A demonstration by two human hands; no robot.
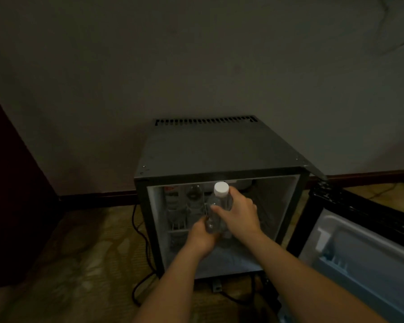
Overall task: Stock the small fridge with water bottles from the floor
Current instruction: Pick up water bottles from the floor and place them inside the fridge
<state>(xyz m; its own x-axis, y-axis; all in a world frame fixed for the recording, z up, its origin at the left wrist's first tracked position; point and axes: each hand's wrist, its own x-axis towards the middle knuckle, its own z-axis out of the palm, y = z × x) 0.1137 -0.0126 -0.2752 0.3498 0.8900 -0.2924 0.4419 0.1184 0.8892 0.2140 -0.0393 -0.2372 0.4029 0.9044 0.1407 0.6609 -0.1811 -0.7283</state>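
Two hands on one bottle: the right hand wraps its upper body and the left hand grips its base. It stands upright at the open fridge mouth. Step in hand looks like placing; next it needs easing in beside the stored bottles at left.

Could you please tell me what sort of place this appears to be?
Probably a hotel room, though I can't be sure: a small minibar-style fridge stands on patterned carpet against a plain wall with dark wooden skirting.
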